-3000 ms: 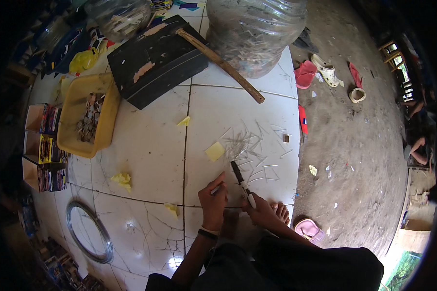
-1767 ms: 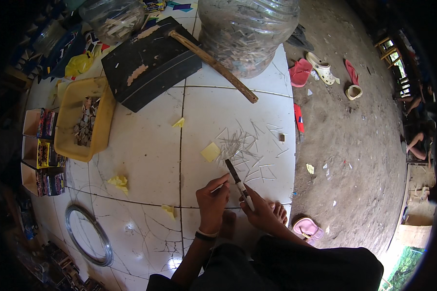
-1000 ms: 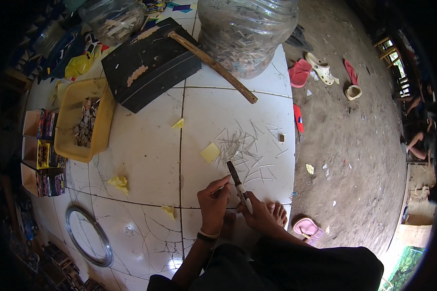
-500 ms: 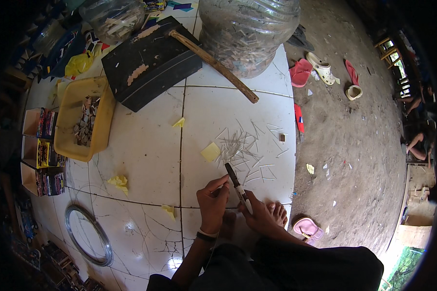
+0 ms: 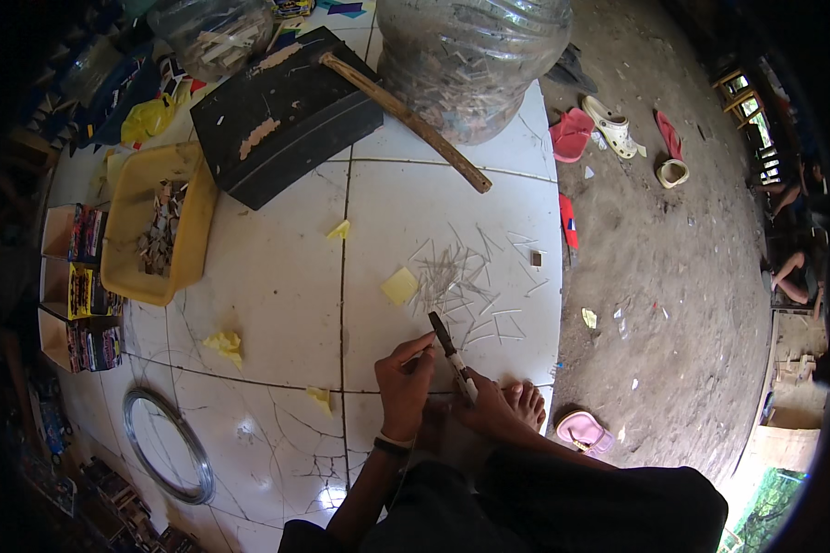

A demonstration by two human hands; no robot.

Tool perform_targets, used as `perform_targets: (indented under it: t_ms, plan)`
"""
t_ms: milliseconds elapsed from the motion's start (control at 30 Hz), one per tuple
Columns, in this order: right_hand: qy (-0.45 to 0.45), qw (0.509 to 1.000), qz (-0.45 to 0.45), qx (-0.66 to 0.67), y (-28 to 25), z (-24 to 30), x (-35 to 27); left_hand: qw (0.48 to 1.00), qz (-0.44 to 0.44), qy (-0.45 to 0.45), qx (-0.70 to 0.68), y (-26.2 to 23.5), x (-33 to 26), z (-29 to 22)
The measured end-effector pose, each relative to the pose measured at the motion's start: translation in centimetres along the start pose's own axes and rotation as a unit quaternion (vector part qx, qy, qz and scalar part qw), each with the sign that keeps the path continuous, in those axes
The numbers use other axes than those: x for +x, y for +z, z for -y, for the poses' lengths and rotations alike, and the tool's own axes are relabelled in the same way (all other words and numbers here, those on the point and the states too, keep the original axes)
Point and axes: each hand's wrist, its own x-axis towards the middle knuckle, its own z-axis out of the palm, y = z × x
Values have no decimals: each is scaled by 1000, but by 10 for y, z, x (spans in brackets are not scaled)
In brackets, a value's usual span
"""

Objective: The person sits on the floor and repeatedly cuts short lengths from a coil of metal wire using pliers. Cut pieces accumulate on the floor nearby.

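My right hand (image 5: 489,405) is wrapped round the white handle of a slim hand tool (image 5: 443,334) with a dark, narrow working end; its exact kind is unclear. Beside that dark end, my left hand (image 5: 403,382) is closed in a pinch on a thin wire (image 5: 403,476), which trails down past the wrist. Just beyond the tool, many short, thin, straight wire pieces (image 5: 447,276) lie in a loose pile on the white tiles. A small yellow paper square (image 5: 399,287) touches the pile's left side, and a small brown square piece (image 5: 536,259) lies to its right.
A wire coil (image 5: 208,475) lies at the lower left. Farther left stand a yellow bin (image 5: 112,235) of small scraps and open boxes (image 5: 55,286). A wooden stick (image 5: 415,124) rests across a black box (image 5: 277,120), beside a large clear container (image 5: 470,74). Sandals (image 5: 585,433) lie on the right.
Hardly anything differs. My left hand and the tool's dark end have shifted very slightly, with both hands keeping their grip.
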Motion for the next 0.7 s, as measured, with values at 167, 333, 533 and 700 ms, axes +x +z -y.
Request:
perform_targets:
  t_ms: [167,333,533,700]
  plan:
    - [25,998,24,47,0,-11,10,1000,-3,-8,-16,1,4,2]
    - [-13,999,11,34,4,-11,12,999,-28,-13,9,-3,7,1]
    - [-13,995,40,95,-4,2,-3,1000,-19,1,-17,-6,11,-3]
    - [-72,997,-1,25,-5,6,-6,1000,-23,3,-12,-3,12,-5]
